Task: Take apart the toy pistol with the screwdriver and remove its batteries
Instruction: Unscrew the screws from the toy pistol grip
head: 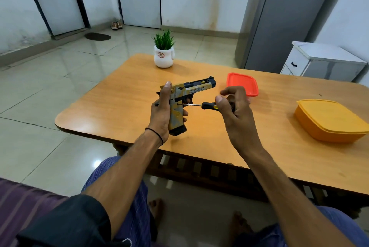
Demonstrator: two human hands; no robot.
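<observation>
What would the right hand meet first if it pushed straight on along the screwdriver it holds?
The toy pistol, at its grip. The right hand points the screwdriver leftward, and its tip seems at the grip, which the left hand holds. Real contact is hard to tell.

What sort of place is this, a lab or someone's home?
Most likely a room in a home, not a lab: shoes and a doormat lie by the doors on a tiled floor, and a potted plant stands on a low wooden table.
</observation>
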